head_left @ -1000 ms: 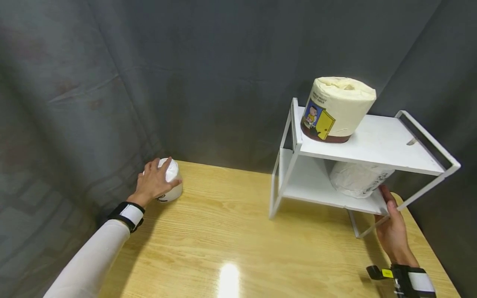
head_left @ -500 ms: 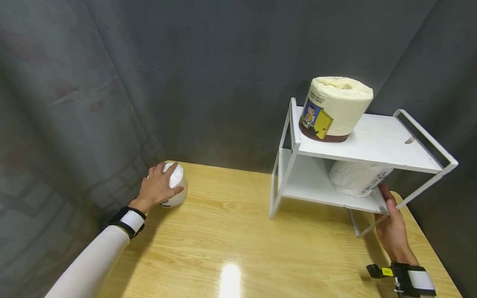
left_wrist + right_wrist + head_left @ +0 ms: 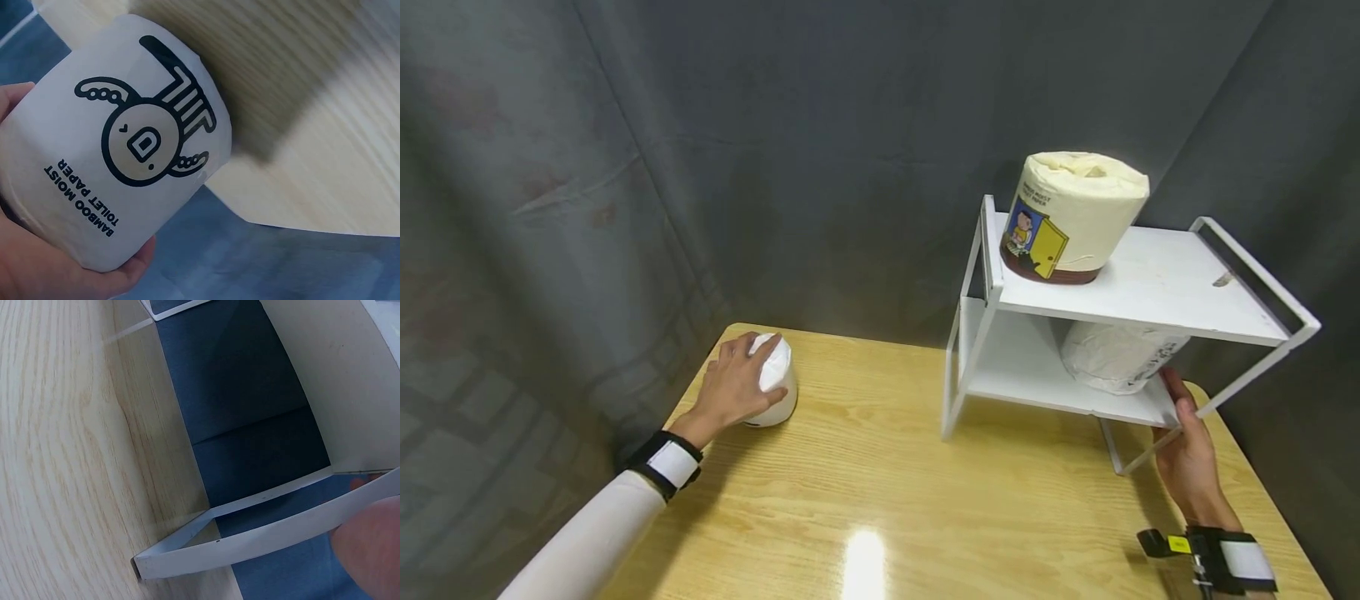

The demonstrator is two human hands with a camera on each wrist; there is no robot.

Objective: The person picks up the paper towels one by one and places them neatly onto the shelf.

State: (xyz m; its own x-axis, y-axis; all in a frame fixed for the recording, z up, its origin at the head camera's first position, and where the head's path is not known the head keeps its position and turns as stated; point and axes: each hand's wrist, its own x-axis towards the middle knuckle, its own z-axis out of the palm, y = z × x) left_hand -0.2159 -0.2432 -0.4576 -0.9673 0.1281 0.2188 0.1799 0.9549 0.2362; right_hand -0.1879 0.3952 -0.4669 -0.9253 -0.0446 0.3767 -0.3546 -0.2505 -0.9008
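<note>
My left hand grips a white wrapped toilet roll from above and behind at the table's far left corner. Up close, the roll bears a black cartoon print and the words "bamboo moist toilet paper", with my fingers curled round it. My right hand holds the front right edge of the lower shelf of a white two-tier rack, thumb on top. The right wrist view shows the rack's thin frame and my thumb on it.
A cream toilet roll with a cartoon label stands on the rack's top shelf. Another white wrapped roll lies on the lower shelf. The wooden table is backed by a dark grey curtain.
My left hand has carried the white roll to the right and a little nearer, away from the corner. The right hand and the rack have stayed put.
</note>
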